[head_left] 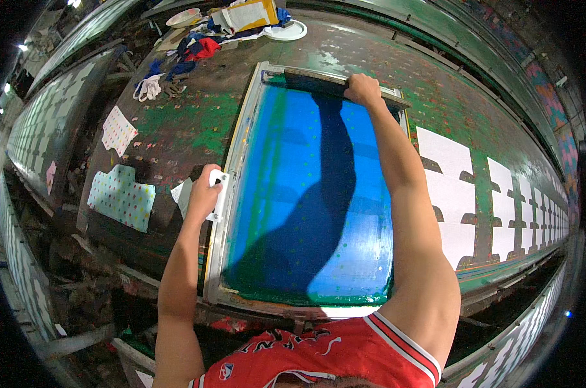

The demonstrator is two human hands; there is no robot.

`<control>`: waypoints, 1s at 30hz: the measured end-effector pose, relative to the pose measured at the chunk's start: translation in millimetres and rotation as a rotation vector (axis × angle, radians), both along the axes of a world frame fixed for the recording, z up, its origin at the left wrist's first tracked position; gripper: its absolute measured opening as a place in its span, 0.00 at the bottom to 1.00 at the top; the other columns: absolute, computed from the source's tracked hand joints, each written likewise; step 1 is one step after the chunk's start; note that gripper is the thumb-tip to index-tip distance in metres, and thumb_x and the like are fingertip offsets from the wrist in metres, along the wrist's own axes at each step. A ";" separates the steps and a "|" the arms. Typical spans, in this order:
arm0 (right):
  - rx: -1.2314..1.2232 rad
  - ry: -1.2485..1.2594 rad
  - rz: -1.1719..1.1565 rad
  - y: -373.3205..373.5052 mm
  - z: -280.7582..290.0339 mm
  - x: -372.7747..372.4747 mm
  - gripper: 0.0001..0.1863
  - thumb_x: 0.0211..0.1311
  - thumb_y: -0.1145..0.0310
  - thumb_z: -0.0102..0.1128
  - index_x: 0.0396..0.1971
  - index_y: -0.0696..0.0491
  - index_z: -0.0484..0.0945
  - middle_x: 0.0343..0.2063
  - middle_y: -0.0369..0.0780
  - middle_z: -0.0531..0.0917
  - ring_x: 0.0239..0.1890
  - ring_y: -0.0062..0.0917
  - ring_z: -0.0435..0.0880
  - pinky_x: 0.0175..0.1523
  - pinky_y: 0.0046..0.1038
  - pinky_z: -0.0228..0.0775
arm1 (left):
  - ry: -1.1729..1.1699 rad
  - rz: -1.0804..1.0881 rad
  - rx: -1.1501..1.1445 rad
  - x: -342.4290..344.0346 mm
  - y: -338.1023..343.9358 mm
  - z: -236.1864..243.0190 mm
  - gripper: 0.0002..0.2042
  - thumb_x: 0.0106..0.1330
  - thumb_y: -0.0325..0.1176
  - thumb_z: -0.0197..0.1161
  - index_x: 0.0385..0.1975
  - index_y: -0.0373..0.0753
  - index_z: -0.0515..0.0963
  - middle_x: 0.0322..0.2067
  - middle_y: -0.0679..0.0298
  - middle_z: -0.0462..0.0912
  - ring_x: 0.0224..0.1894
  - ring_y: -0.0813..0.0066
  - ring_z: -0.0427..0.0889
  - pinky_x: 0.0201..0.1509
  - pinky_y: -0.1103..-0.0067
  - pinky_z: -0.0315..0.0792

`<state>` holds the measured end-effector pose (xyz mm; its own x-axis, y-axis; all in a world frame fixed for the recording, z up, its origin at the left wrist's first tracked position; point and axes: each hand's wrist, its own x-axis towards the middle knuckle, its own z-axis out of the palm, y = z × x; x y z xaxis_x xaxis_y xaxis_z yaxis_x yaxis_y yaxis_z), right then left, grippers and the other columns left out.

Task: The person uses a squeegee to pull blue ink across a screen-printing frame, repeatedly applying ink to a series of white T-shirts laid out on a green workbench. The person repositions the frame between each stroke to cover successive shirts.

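Note:
A screen-printing frame (234,165) with blue mesh (286,194) lies in front of me on the long table. Green ink lines the mesh's near edge. At the far end, my right hand (363,89) is closed on a squeegee (306,83), a long dark bar spanning the frame's width. That arm stretches along the frame's right side and casts a shadow over the mesh. Beside the frame's left edge, my left hand (206,194) closes around a white plate-like handle (220,199) fixed there; its fingertips are partly hidden.
White cut fabric pieces (445,184) run in a row to the right. Dotted fabric scraps (121,197) lie at left. Farther back are white gloves (149,88), coloured rags (206,48), a yellow-edged box (249,15) and a white lid (286,30). Another printing table (57,123) stands left.

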<state>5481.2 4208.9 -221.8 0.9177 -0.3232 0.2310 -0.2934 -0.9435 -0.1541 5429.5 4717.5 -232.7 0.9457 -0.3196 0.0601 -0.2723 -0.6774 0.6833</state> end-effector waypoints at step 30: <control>0.048 -0.046 0.294 269.3 -48.7 -334.8 0.09 0.44 0.66 0.64 0.27 0.52 0.83 0.28 0.44 0.85 0.29 0.43 0.87 0.35 0.45 0.79 | -0.141 -0.031 0.151 16.4 3.3 -15.3 0.14 0.73 0.35 0.49 0.55 0.42 0.72 0.45 0.40 0.82 0.51 0.37 0.79 0.55 0.53 0.70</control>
<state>5146.4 4478.2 -270.5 0.9626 -0.0565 0.2650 -0.0004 -0.9783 -0.2070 5445.8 4720.8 -248.0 0.9208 -0.3640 0.1403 -0.3805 -0.7588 0.5286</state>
